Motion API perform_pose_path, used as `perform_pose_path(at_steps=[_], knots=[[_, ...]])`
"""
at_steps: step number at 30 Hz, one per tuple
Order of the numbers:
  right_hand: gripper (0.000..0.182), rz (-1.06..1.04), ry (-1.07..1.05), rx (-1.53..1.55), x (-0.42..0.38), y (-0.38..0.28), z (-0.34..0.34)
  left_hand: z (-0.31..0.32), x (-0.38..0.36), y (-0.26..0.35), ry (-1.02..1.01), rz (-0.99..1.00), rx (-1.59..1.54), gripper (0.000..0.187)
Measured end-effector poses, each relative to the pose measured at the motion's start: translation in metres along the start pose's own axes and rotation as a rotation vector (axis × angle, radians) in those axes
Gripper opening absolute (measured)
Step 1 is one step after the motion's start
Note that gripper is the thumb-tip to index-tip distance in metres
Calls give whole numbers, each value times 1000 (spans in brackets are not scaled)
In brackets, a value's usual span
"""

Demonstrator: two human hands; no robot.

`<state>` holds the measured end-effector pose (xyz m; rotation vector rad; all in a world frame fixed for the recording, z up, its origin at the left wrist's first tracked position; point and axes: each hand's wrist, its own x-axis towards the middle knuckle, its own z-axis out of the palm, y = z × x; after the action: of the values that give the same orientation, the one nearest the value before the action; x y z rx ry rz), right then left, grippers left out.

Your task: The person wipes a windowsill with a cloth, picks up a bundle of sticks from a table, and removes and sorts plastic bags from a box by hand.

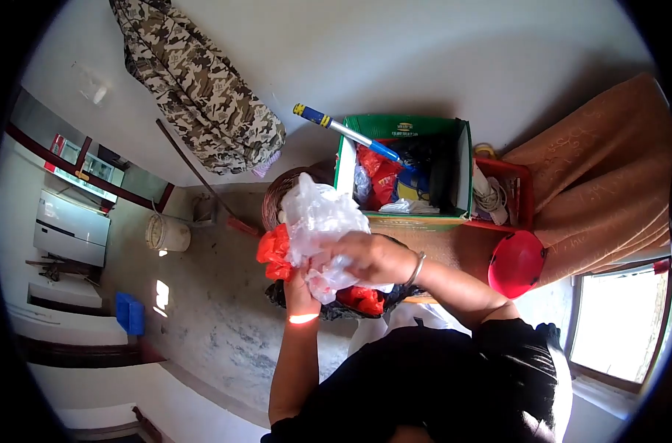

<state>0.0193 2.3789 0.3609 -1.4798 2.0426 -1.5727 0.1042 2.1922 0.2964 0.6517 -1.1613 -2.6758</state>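
Observation:
A crumpled white plastic bag (pixel 317 210) is bunched up in front of my body, with a red plastic bag (pixel 275 252) at its left side. My left hand (pixel 302 295) is closed around the lower part of the white bag, its fingers mostly covered by the plastic. From the right, my right hand (pixel 380 260) grips the same white bag, its fingertips slightly blurred; a bracelet circles that wrist. Below both hands lies a black plastic bag (pixel 402 295) with another red plastic bag (pixel 362 299) on it.
A green cardboard box (pixel 465 173) holding bags and a blue-handled rod (pixel 373 144) stands ahead. Beside it are a red basket (pixel 526 193) and a red round container (pixel 517 263). Brown cloth (pixel 609 170) hangs right. A woven basket (pixel 277 196), broom (pixel 240 224) and bucket (pixel 170 233) stand left.

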Motion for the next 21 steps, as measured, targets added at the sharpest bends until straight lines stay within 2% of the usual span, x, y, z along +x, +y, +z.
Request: perform_pose_path(at_steps=[2, 4, 5, 8, 12, 14, 15, 18, 19, 21], knots=[[40, 124, 263, 266, -8, 10, -10, -4, -3, 6, -9, -14, -40, 45], [30, 424, 424, 836, -17, 16, -24, -7, -7, 12, 34, -65, -121, 46], [27, 385, 526, 1098, -20, 30, -23, -5, -10, 15, 27, -66, -121, 46], [16, 355, 595, 1310, -30, 38, -24, -1, -14, 15, 141, -73, -56, 48], [11, 340, 670, 1070, -19, 26, -4, 2, -15, 6, 163, 13, 2, 50], [11, 243, 723, 872, -9, 26, 12, -2, -12, -1, 141, 28, 8, 50], [12, 243, 705, 654, -5, 20, 15, 0, -9, -4, 106, 70, 57, 50], [14, 245, 657, 585, 9, 1, 29, 13, -19, -8, 48, 139, 178, 50], [20, 264, 570, 287, 9, 1, 28, 20, -22, -6, -31, 110, 160, 52], [27, 219, 504, 75, 11, -5, 30, 18, -19, -6, -197, 85, 119, 58]])
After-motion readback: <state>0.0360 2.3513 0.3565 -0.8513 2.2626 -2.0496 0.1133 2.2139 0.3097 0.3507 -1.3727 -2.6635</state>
